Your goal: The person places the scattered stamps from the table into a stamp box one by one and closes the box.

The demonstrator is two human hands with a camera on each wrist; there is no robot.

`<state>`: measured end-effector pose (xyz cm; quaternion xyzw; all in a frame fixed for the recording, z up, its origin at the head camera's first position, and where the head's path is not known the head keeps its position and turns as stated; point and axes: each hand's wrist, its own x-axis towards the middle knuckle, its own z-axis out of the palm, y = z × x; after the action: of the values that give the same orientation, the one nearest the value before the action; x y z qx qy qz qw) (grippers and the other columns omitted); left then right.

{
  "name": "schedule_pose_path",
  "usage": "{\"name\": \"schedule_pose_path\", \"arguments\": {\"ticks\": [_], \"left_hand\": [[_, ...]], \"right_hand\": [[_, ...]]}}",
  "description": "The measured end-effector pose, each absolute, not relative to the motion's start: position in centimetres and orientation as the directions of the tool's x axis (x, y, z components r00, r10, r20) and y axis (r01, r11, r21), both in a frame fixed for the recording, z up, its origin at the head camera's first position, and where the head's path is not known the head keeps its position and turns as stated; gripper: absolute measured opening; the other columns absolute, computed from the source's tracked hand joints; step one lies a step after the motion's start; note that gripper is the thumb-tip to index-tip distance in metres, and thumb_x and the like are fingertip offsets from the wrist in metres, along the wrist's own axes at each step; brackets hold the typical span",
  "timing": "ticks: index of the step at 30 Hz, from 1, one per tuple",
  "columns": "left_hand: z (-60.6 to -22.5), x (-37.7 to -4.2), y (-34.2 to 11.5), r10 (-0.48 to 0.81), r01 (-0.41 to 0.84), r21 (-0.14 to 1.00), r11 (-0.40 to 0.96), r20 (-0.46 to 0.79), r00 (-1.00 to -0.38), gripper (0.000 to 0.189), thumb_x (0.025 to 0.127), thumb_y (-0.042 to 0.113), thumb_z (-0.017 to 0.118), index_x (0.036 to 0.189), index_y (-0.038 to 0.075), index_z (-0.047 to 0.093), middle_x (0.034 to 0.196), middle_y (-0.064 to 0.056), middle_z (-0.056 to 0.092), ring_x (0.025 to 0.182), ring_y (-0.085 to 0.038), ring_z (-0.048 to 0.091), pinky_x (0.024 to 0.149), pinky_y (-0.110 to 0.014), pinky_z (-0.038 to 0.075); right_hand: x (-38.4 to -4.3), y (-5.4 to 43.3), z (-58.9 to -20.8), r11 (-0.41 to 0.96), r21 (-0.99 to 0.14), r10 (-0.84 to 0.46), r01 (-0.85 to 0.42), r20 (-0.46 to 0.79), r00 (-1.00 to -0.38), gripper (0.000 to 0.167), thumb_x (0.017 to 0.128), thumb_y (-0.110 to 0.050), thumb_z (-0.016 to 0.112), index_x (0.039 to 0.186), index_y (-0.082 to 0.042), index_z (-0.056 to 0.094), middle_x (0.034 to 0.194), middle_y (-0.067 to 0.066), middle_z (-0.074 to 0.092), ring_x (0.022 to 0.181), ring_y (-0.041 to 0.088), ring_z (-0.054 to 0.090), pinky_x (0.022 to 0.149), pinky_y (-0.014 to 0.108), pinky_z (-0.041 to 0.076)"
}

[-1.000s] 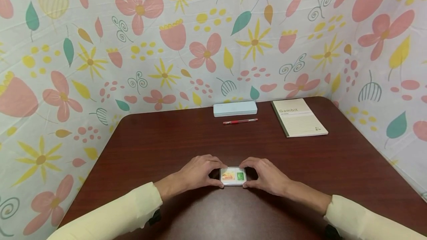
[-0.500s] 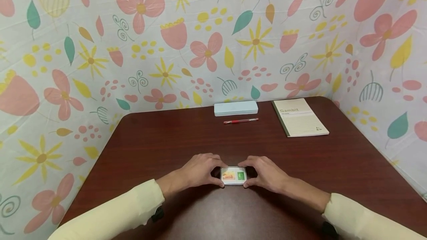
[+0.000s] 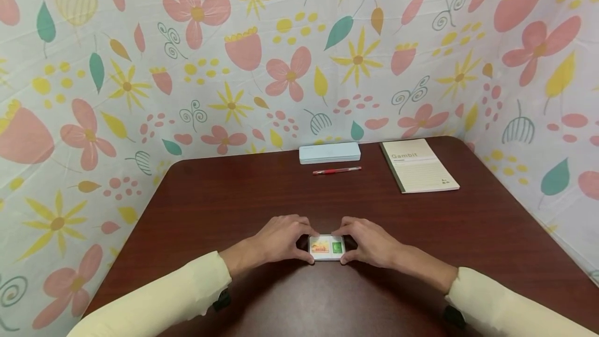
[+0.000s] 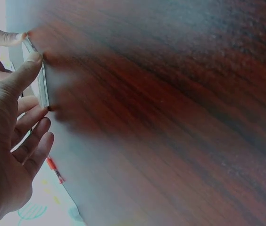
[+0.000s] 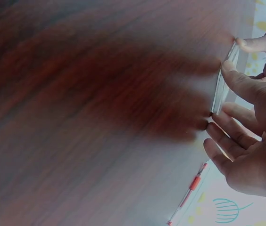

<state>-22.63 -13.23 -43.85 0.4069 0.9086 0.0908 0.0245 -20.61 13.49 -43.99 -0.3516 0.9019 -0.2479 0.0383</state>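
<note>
A small flat clear case [image 3: 326, 255] lies near the front middle of the table, with an orange picture and a smaller green one showing on white. My left hand [image 3: 283, 238] pinches its left end, thumb at the near edge and fingertips at the far edge. At the other end my right hand [image 3: 372, 241] does the same. From the left wrist, the case [image 4: 42, 84] shows edge-on, close over the tabletop, with the left hand's [image 4: 10, 113] outer fingers loosely bent. The right wrist view has the case [image 5: 219, 89] edge-on too, beside the right hand [image 5: 255, 127].
Toward the back of the dark wooden table [image 3: 224, 191] lies a red pen [image 3: 337, 170], in front of a pale blue pencil case [image 3: 329, 153]. A cream notebook [image 3: 420, 165] marked "Gambit" lies at the back right. Flower-patterned cloth [image 3: 290, 25] stands behind and at both sides.
My right index finger has slid slightly left along the far edge of the case, and the right forearm has shifted a little inward. The case and left hand look nearly still.
</note>
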Motion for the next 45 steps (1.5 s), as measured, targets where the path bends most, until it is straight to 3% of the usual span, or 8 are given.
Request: {"name": "schedule_pose_path", "arguments": {"ticks": [7, 15, 25, 32, 45], "left_hand": [[-44.1, -22.5, -13.5, 0.734, 0.724, 0.205, 0.659, 0.033, -0.678, 0.055, 0.085, 0.057, 0.087, 0.128, 0.025, 0.079, 0.11, 0.009, 0.07, 0.081, -0.002, 0.054, 0.065, -0.019, 0.044], [-44.3, -22.3, -13.7, 0.72, 0.709, 0.202, 0.675, 0.029, -0.693, 0.056, 0.087, 0.055, 0.085, 0.132, 0.024, 0.076, 0.114, 0.008, 0.069, 0.086, -0.003, 0.056, 0.072, -0.021, 0.048], [-44.4, -22.2, -13.8, 0.724, 0.715, 0.157, 0.681, 0.005, -0.69, 0.056, 0.093, 0.053, 0.08, 0.139, 0.022, 0.069, 0.131, 0.007, 0.065, 0.113, -0.01, 0.064, 0.091, -0.032, 0.057], [-44.7, -22.2, -14.0, 0.726, 0.716, 0.17, 0.677, 0.009, -0.688, 0.057, 0.094, 0.053, 0.079, 0.14, 0.022, 0.067, 0.135, 0.006, 0.063, 0.117, -0.011, 0.064, 0.093, -0.033, 0.056], [-44.4, -22.4, -15.2, 0.713, 0.705, 0.183, 0.685, 0.028, -0.701, 0.065, 0.095, 0.059, 0.076, 0.146, 0.02, 0.064, 0.142, 0.004, 0.062, 0.129, -0.015, 0.06, 0.102, -0.04, 0.054]], "right_hand": [[-20.7, 13.5, -44.2, 0.63, -0.475, -0.655, -0.614, 0.099, -0.749, 0.053, 0.079, -0.026, 0.097, 0.124, -0.005, 0.078, 0.097, -0.004, 0.06, 0.078, 0.011, 0.052, 0.068, 0.026, 0.044], [-20.9, 13.7, -44.6, 0.598, -0.512, -0.656, -0.617, 0.131, -0.744, 0.051, 0.081, -0.024, 0.096, 0.124, -0.005, 0.077, 0.1, -0.003, 0.061, 0.082, 0.012, 0.056, 0.071, 0.026, 0.047], [-21.2, 14.0, -45.3, 0.586, -0.525, -0.647, -0.617, 0.155, -0.746, 0.052, 0.081, -0.022, 0.096, 0.126, -0.006, 0.075, 0.114, 0.001, 0.067, 0.1, 0.017, 0.065, 0.088, 0.037, 0.056], [-21.3, 14.1, -45.4, 0.584, -0.525, -0.647, -0.619, 0.16, -0.746, 0.054, 0.082, -0.021, 0.095, 0.128, -0.004, 0.072, 0.124, 0.005, 0.068, 0.112, 0.023, 0.067, 0.095, 0.045, 0.057], [-21.2, 14.6, -45.3, 0.584, -0.548, -0.636, -0.599, 0.15, -0.757, 0.063, 0.083, -0.02, 0.094, 0.136, -0.001, 0.067, 0.133, 0.009, 0.068, 0.122, 0.026, 0.066, 0.102, 0.048, 0.054]]}}
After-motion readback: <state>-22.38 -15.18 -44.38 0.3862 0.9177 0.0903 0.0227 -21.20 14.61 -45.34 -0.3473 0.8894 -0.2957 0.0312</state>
